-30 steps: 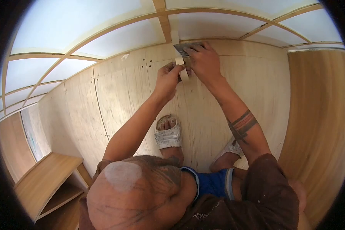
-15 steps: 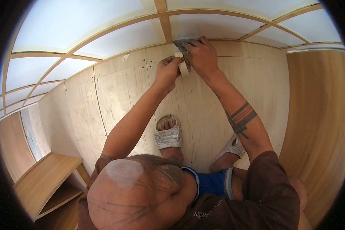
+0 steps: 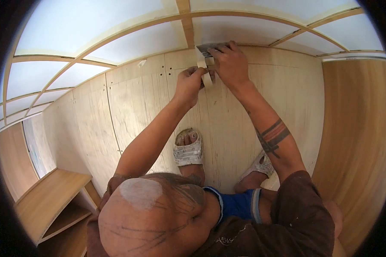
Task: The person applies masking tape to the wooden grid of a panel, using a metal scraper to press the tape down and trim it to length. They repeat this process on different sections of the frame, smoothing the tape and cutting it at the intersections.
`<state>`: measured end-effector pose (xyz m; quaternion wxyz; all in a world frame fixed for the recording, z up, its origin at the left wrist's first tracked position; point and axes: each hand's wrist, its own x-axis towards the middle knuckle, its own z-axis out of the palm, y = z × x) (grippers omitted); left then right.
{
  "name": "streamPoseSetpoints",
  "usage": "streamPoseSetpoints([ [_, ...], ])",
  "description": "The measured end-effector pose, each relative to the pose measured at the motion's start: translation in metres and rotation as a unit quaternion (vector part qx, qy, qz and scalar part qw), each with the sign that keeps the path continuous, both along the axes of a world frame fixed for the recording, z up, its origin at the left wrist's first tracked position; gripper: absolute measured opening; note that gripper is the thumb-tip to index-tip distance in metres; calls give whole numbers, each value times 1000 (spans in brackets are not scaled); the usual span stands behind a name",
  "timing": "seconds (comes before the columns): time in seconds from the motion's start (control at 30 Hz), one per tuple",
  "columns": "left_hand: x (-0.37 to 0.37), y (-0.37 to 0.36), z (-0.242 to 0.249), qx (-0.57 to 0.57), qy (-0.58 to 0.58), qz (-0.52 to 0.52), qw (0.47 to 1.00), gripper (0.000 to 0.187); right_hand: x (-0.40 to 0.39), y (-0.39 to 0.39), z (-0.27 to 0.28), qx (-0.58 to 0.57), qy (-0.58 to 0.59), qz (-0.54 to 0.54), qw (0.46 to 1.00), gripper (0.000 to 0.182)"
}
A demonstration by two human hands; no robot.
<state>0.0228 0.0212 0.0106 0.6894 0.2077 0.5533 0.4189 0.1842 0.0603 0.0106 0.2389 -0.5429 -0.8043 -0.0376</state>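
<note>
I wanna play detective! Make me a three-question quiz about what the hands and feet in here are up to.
1. Which hand holds the flat blade?
A) left
B) right

2. True or false: the sandals look whitish.

3. Fill in the blank: the left hand pinches a pale, curled ____.

Key:
1. B, the right hand
2. True
3. strip

Only small white script-like lettering point(image 3: 230, 237) on the brown shirt point(image 3: 283, 220), too small to read.
</note>
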Motion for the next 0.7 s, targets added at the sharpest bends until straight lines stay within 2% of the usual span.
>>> streamPoseSetpoints([
  [0.1, 0, -6, -5, 39, 4, -15, 999, 14, 0, 3, -3, 1, 1, 2, 1000, 30],
  [0.33, -1, -7, -6, 31, -7, -1, 1000, 14, -2, 4, -5, -5, 14, 5, 1000, 28],
  [0.37, -4, -8, -5, 23, -1, -37, 999, 15, -2, 5, -6, -4, 15, 2, 1000, 28],
  [0.43, -5, -11, 2, 15, 6, -75, 997, 18, -2, 3, 1, -22, 14, -2, 1000, 28],
  [0.6, 6, -39, 35, -7, -55, -17, 998, 20, 4, -12, 15, -29, 5, 3, 1000, 29],
  [0.7, -2, -52, 39, -13, -68, -42, 997, 22, 7, -26, 24, -33, 22, 12, 999, 31],
])
